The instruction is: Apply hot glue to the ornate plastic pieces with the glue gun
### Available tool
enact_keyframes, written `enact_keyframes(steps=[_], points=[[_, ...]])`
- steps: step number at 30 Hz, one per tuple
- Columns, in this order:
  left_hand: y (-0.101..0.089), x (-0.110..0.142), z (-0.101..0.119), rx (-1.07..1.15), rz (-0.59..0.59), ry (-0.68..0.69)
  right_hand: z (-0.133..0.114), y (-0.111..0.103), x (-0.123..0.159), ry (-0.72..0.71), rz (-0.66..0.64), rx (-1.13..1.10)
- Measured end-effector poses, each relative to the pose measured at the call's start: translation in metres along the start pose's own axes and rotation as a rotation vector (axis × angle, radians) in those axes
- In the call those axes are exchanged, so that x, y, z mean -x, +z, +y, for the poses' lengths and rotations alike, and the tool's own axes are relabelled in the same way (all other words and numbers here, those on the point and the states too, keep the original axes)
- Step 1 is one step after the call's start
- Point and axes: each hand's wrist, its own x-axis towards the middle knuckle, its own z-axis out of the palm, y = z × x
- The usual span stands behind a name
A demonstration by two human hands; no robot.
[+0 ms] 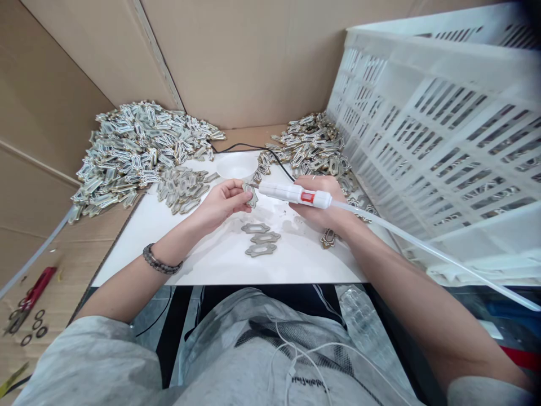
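Observation:
My left hand (pixel 227 204) pinches one small ornate metal frame (pixel 250 195) between thumb and fingers above the white board (pixel 203 265). My right hand (pixel 321 197) is wrapped round a white hot glue gun (pixel 279 192) with a red switch, its nozzle end close to that frame. A long translucent glue stick (pixel 406 235) runs out of the gun's back towards the lower right. Below my hands, three grey frames (pixel 261 249) lie in a loose column. One brownish frame (pixel 328 238) rests under my right wrist. Behind my hands stands a shallow white dish (pixel 236 165).
A big heap of frames (pixel 139 146) fills the back left, with a smaller pile (pixel 181 189) before it. Another heap (pixel 316 141) lies back right beside a tall white slatted crate (pixel 443 129). A black cord (pixel 249 145) crosses the back. Cardboard walls (pixel 245 62) enclose the table.

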Motion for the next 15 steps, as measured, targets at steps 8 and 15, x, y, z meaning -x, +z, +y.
enact_keyframes(steps=[8,15], points=[[0.0005,0.0,0.0014,0.061,-0.013,-0.032,-0.0014,0.0004,0.0009,-0.028,0.032,-0.044],[0.0017,0.0,0.0026,0.017,0.016,-0.026,-0.0011,0.0002,0.0003,-0.024,0.025,-0.03]])
